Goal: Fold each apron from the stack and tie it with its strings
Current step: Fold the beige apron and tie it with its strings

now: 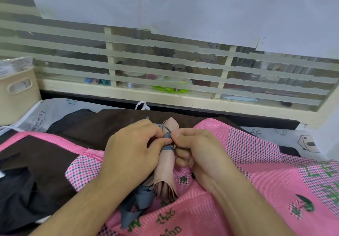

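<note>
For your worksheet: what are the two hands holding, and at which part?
Both hands pinch the grey strings wound round the folded peach apron, near its middle.

Bright, even daylight with only soft shadows under the forearms. Wide-angle bending curves the window bars [165, 59] toward the edges; the whole view is slightly soft.

My left hand [132, 149] covered left side of rolled beige apron [166, 169]; my right hand [196, 149] hid its right edge. Grey strings [167, 144] vanished under my thumbs, so knot could not be told. Loose string ends below my left wrist ran out blurred. Pink apron [266, 180] under my hands cut off by bottom and right edges. Items behind striped glass [165, 65] beyond my hands too blurred to name. Basket [18, 87] far left of my left hand cut off.
</note>
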